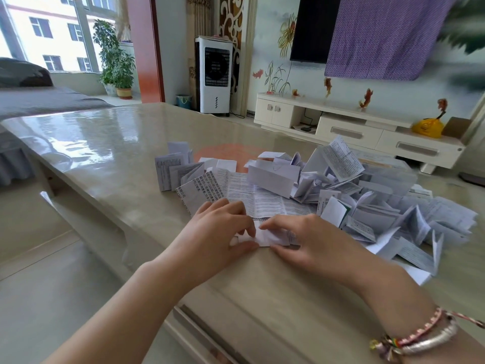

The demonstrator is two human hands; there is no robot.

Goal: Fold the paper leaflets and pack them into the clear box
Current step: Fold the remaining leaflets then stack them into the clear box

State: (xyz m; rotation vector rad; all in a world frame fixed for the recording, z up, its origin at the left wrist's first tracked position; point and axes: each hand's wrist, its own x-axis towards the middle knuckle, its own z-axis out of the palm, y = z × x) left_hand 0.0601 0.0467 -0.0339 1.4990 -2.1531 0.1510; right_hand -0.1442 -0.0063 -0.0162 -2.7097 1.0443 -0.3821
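Both hands, left hand point(223, 227) and right hand point(307, 240), pinch one small leaflet point(270, 236), fingers clamped on it, low centre of frame at the counter point(105, 143) edge; it could slip and crease crooked, or slide off.

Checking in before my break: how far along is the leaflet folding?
Done: a few folded leaflets stand at the far left. In hand: left hand and right hand pinch one small leaflet. Left: the loose pile; I can't make out the clear box.
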